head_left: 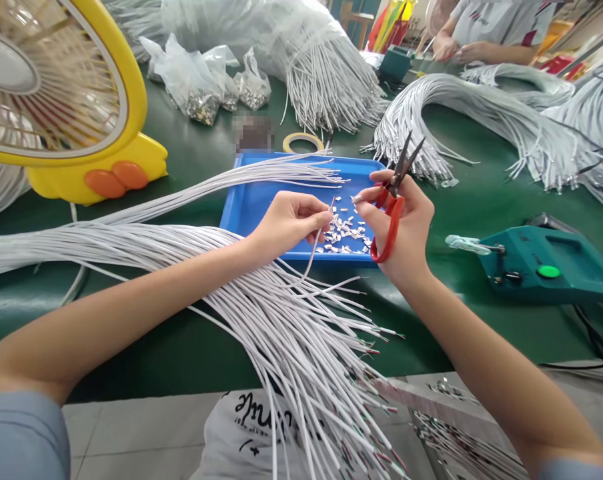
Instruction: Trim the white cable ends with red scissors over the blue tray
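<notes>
My left hand (pixel 294 223) pinches a white cable (pixel 312 257) near its stripped end, above a blue tray (pixel 230 207). Around my right hand (pixel 406 227) are red-handled scissors (pixel 392 227), blades pointing up and apart, the handle looped over the fingers. Between that hand's thumb and forefinger is a small pale piece (pixel 355 199), too small to name. Small white pieces (pixel 345 230) lie scattered in the tray. A thin bundle of white cables (pixel 261 172) rests over the tray's back part. The larger cable bundle (pixel 261 300) passes under my left forearm and hangs over the table's front edge.
A yellow fan (pixel 131 160) stands at the left. Plastic bags of small parts (pixel 201 93), a tape roll (pixel 303 143) and cable bundles (pixel 331 87) lie behind the tray. At right is a green device (pixel 546 260). A co-worker's hands (pixel 461 51) are at the far side.
</notes>
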Action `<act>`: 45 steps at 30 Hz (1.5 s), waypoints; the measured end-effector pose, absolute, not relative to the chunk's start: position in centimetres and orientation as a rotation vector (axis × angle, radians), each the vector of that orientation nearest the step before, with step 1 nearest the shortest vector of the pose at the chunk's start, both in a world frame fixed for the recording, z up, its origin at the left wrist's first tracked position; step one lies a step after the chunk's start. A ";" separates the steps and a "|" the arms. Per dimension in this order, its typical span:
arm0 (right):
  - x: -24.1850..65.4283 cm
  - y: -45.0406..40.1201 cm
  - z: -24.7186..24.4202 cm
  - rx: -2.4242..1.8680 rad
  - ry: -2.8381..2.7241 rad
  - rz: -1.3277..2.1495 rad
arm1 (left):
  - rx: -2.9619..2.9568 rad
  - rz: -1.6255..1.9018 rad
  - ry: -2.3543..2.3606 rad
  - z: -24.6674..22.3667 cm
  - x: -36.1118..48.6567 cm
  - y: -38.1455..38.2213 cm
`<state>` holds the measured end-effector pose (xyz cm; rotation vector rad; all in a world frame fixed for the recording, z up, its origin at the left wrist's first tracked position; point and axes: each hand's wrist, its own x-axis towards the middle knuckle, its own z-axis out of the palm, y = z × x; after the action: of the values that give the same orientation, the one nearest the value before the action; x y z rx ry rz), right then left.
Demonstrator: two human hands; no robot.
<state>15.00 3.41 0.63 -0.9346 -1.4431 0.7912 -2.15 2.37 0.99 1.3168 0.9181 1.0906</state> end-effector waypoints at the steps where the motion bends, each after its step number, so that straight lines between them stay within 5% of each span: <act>1: 15.2 3.9 0.4 -0.972 -1.394 0.776 | 1.305 1.064 0.933 1.0 -2.1 2.4; 20: 15.9 5.5 -0.4 -1.062 -1.082 0.799 | 1.547 1.405 0.652 4.4 -1.5 -1.1; 29: 15.7 5.5 -0.4 -1.058 -1.084 0.777 | 2.272 0.892 0.377 4.1 -0.7 -4.0; 34: 15.7 5.4 0.0 -1.041 -1.035 0.805 | 2.774 0.457 0.985 3.5 -2.8 0.8; 39: 15.5 5.2 0.3 -1.034 -1.002 0.815 | 2.636 0.098 1.906 3.8 -7.9 6.2; 45: 15.4 5.1 0.3 -1.040 -1.005 0.819 | 2.490 -0.046 2.117 2.8 -10.3 8.2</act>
<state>15.44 5.13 0.27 -1.0395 -1.0054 0.8193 -10.28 8.22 2.84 2.4901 2.1172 -0.0464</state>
